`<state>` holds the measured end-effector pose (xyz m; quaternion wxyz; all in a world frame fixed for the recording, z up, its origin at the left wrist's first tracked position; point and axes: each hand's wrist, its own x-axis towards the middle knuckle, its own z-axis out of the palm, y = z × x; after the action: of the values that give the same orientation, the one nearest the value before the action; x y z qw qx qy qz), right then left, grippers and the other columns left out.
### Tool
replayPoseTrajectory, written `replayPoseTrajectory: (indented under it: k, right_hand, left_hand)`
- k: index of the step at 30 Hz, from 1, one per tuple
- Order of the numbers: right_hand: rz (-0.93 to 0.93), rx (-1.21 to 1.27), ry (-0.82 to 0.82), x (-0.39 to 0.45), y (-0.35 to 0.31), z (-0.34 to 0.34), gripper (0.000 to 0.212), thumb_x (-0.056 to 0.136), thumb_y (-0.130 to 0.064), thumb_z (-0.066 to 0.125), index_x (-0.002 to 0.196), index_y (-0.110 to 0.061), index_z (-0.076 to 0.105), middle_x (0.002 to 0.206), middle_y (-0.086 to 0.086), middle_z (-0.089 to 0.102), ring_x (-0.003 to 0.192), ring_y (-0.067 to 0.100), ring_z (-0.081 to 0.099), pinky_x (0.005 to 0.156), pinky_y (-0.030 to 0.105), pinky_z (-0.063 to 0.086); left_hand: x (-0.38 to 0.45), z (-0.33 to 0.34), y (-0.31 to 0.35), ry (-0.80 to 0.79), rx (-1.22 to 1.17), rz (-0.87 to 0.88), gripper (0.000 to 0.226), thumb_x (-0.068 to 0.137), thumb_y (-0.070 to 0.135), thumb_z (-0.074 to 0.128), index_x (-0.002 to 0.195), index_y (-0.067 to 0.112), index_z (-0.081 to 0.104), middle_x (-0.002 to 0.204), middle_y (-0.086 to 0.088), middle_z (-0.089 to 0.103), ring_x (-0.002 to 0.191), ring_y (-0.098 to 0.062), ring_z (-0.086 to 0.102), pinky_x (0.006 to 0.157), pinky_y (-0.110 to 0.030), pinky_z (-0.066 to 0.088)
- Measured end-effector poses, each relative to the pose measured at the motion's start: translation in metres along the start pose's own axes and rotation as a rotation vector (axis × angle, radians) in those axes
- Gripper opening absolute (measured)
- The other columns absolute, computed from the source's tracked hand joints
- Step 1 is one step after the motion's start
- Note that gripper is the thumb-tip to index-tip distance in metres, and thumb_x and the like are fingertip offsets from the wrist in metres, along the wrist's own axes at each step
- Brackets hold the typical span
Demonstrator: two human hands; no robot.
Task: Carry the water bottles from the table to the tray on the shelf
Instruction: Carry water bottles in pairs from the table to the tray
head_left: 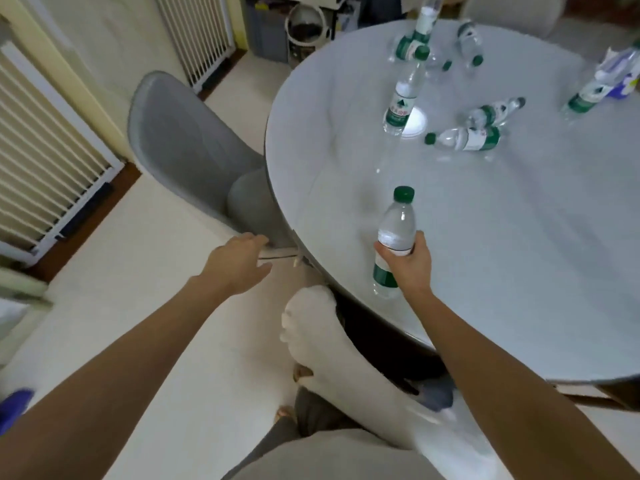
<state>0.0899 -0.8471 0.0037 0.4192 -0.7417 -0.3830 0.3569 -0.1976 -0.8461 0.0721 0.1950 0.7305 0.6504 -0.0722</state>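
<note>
My right hand (410, 266) grips an upright water bottle (396, 230) with a green cap and green label, just above the near edge of the round grey table (519, 254). My left hand (239, 261) reaches out over the floor left of the table, fingers relaxed and holding nothing. Further back, one bottle (403, 98) stands tilted near the table's middle. Two bottles (464, 138) (495, 110) lie on their sides beside it. Several more bottles (415, 46) stand or lie at the far side. No tray or shelf is in view.
A grey chair (187, 143) is tucked against the table's left side. White slatted gates (45, 154) line the wall at left. A white cloth (318, 327) hangs at the table's near edge by my legs. A waste bin (306, 27) stands beyond the table.
</note>
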Motion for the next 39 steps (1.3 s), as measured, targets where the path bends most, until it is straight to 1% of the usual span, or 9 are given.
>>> replayPoseTrajectory:
  k: [7,14,18,22,31,34,36,38,39]
  right_hand:
    - [0.109,0.376,0.219,0.055,-0.031,0.039,0.03,0.081,-0.022,0.075,0.102,-0.022,0.054,0.09,-0.007,0.063,0.08,0.01,0.064,0.073,0.025,0.05]
    - [0.129,0.467,0.304,0.116,-0.092,0.052,0.033,0.082,-0.019,0.075,0.106,-0.016,0.053,0.09,-0.002,0.064,0.074,0.008,0.064,0.062,0.015,0.051]
    - [0.168,0.469,0.351,0.131,-0.105,0.044,0.032,0.082,-0.022,0.075,0.106,-0.013,0.055,0.087,-0.002,0.065,0.07,0.009,0.065,0.058,0.013,0.052]
    - [0.319,0.569,0.386,0.155,-0.108,0.043,0.033,0.082,-0.035,0.074,0.103,-0.015,0.058,0.086,0.007,0.068,0.071,0.021,0.068,0.067,0.033,0.058]
    - [0.534,0.741,0.468,0.209,-0.111,0.071,0.044,0.083,-0.04,0.07,0.111,-0.008,0.06,0.086,0.013,0.067,0.069,0.025,0.066,0.065,0.035,0.056]
    - [0.558,0.766,0.489,0.226,-0.109,0.075,0.047,0.082,-0.042,0.071,0.113,-0.007,0.06,0.087,0.014,0.068,0.069,0.026,0.066,0.065,0.035,0.056]
    - [0.565,0.779,0.504,0.236,-0.107,0.078,0.047,0.082,-0.042,0.07,0.113,-0.007,0.06,0.087,0.014,0.067,0.069,0.026,0.066,0.065,0.035,0.056]
    - [0.574,0.792,0.518,0.244,-0.105,0.08,0.047,0.083,-0.041,0.07,0.113,-0.007,0.06,0.087,0.015,0.067,0.07,0.026,0.066,0.066,0.036,0.056]
    - [0.583,0.803,0.524,0.247,-0.105,0.081,0.047,0.083,-0.042,0.07,0.113,-0.007,0.06,0.087,0.015,0.067,0.07,0.026,0.066,0.066,0.036,0.056]
  left_hand:
    - [0.135,-0.037,0.004,-0.043,0.069,0.236,0.054,0.095,0.035,0.053,0.144,0.015,0.037,0.139,-0.008,0.046,0.124,-0.027,0.047,0.098,-0.042,0.044]
    - [0.254,-0.074,0.025,-0.079,0.1,0.42,0.062,0.097,0.035,0.051,0.15,0.014,0.026,0.148,-0.011,0.036,0.13,-0.03,0.039,0.103,-0.041,0.038]
    - [0.322,-0.079,0.062,-0.094,-0.059,0.484,0.067,0.095,0.033,0.054,0.152,0.015,0.022,0.15,-0.011,0.031,0.134,-0.03,0.034,0.107,-0.041,0.035]
    - [0.393,-0.075,0.107,-0.056,-0.241,0.552,0.068,0.092,0.028,0.059,0.15,0.013,0.026,0.15,-0.011,0.031,0.136,-0.028,0.034,0.11,-0.038,0.034]
    - [0.509,-0.063,0.182,-0.148,-0.688,0.5,0.091,0.083,0.029,0.073,0.152,0.008,0.017,0.151,-0.01,0.028,0.139,-0.019,0.031,0.109,-0.021,0.024]
    - [0.532,-0.057,0.2,-0.2,-0.863,0.515,0.098,0.073,0.035,0.077,0.15,0.012,0.019,0.148,-0.006,0.035,0.135,-0.017,0.039,0.111,-0.028,0.033]
    - [0.543,-0.051,0.206,-0.233,-0.94,0.527,0.091,0.073,0.032,0.077,0.146,0.011,0.027,0.14,-0.005,0.047,0.126,-0.016,0.05,0.102,-0.024,0.045]
    - [0.549,-0.046,0.209,-0.221,-0.956,0.555,0.073,0.075,0.029,0.077,0.135,0.011,0.04,0.125,-0.002,0.058,0.112,-0.015,0.059,0.086,-0.013,0.049]
    - [0.551,-0.043,0.21,-0.208,-0.971,0.566,0.065,0.075,0.029,0.077,0.129,0.013,0.045,0.118,-0.001,0.061,0.107,-0.016,0.061,0.083,-0.014,0.049]
